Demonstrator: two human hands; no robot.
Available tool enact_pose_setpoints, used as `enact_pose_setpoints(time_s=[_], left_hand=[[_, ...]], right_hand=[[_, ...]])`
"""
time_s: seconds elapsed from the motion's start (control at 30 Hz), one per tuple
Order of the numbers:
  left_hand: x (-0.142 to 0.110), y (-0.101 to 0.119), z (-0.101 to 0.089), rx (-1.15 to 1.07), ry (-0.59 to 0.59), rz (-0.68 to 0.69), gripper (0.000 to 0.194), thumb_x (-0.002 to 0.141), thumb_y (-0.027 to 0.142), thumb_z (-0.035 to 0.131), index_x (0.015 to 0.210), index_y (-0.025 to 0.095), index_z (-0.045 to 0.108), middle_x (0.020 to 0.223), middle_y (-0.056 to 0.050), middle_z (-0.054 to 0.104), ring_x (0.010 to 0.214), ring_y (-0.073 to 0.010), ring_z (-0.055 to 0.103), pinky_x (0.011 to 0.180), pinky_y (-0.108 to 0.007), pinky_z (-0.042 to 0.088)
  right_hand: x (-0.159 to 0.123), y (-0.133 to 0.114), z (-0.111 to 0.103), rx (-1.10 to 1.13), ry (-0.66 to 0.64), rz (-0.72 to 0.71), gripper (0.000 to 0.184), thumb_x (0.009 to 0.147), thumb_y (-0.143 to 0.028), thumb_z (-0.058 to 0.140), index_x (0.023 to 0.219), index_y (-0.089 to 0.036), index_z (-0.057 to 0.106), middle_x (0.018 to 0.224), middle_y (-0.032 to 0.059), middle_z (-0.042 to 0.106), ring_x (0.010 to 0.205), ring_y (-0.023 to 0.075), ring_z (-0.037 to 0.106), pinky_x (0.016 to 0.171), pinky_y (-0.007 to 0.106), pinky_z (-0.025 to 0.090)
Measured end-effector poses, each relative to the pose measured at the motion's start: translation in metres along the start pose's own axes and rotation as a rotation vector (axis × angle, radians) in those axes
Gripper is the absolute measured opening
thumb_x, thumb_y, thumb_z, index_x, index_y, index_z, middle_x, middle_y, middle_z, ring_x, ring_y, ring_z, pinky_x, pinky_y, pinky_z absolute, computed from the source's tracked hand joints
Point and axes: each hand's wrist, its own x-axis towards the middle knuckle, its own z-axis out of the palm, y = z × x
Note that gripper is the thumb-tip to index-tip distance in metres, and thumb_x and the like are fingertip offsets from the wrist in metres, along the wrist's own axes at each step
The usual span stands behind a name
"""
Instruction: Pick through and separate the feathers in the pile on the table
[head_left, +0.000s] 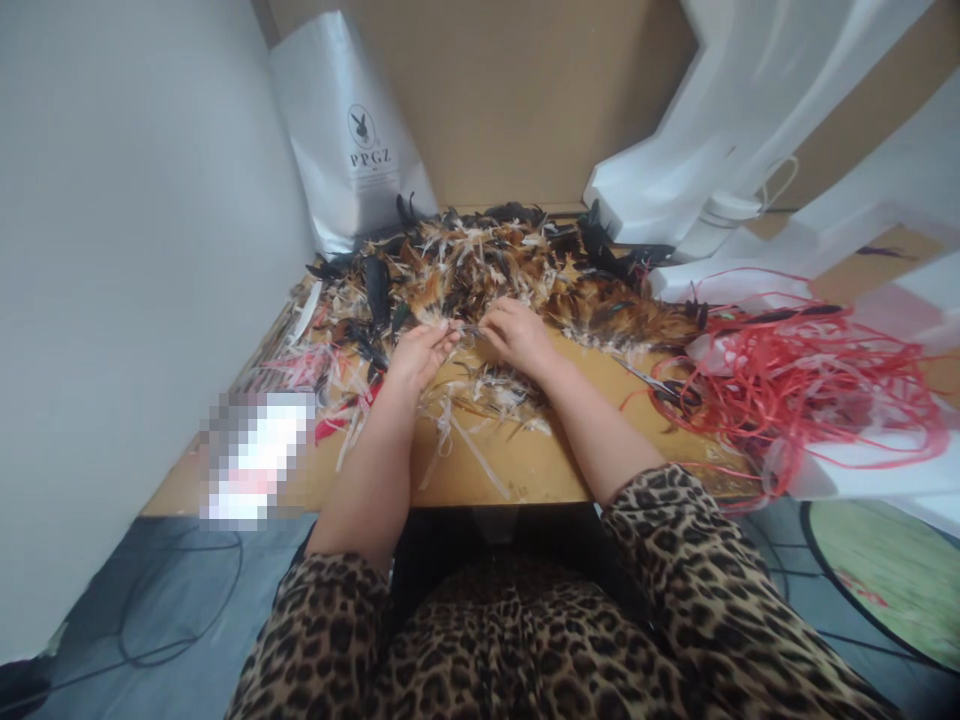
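Observation:
Both my hands meet over the wooden table point(540, 465), in front of a heap of brown, black and white feathers point(487, 245). My left hand point(424, 352) is closed in a pinch on the quill end of a small feather point(466, 330). From the other side, my right hand point(517, 335) pinches the same feather, its fingertips a short way from the left ones. Details of the feather are blurred. Below my hands lies a smaller pile of feathers point(510, 395) with pale ribbon strips point(480, 460) trailing toward the table's front edge.
Right of my arm, scissors point(671, 390) lie beside a tangle of red ribbon point(817, 385). A silver bag point(352, 140) stands at the back left, near a white mug point(716, 225) at the back right. Pink strips point(300, 368) and a pixelated bright object point(259, 460) are on the left.

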Motion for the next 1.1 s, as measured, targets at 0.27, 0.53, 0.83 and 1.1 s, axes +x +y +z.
enact_pose_setpoints(time_s=[0.27,0.53,0.83,1.1], left_hand=[[0.0,0.001,0.001,-0.038,-0.028,0.014,0.004,0.072,0.009,0.061,0.076,0.009,0.063,0.077,-0.007,0.067,0.063,-0.0041,0.061,0.056,-0.01,0.047],[0.0,-0.002,0.004,0.028,-0.014,0.272,0.011,0.069,0.019,0.067,0.074,0.01,0.065,0.08,-0.007,0.068,0.072,-0.0085,0.064,0.065,-0.016,0.05],[-0.007,-0.005,0.012,0.151,-0.078,0.226,0.014,0.069,0.023,0.065,0.075,0.01,0.066,0.08,-0.009,0.069,0.075,-0.0108,0.065,0.068,-0.017,0.05],[-0.009,-0.006,0.015,0.109,-0.175,0.169,0.02,0.062,0.025,0.072,0.073,0.008,0.067,0.072,-0.009,0.068,0.07,-0.0131,0.065,0.064,-0.019,0.051]], right_hand=[[-0.001,0.0,0.007,0.1,0.056,0.086,0.02,0.083,-0.026,0.044,0.084,-0.017,0.061,0.09,0.0082,0.056,0.087,0.0178,0.049,0.079,0.03,0.036],[0.008,-0.023,0.009,0.774,0.08,0.653,0.032,0.068,-0.047,0.06,0.064,-0.016,0.061,0.056,-0.0004,0.053,0.052,0.0092,0.043,0.053,0.024,0.034],[0.01,-0.022,0.02,1.506,-0.064,0.943,0.032,0.062,-0.043,0.069,0.074,-0.014,0.064,0.057,-0.0025,0.053,0.043,0.0031,0.037,0.038,0.017,0.025],[0.007,-0.014,0.025,1.687,-0.098,0.969,0.021,0.062,-0.022,0.07,0.077,-0.013,0.061,0.06,-0.0028,0.056,0.045,0.0016,0.039,0.039,0.014,0.027]])
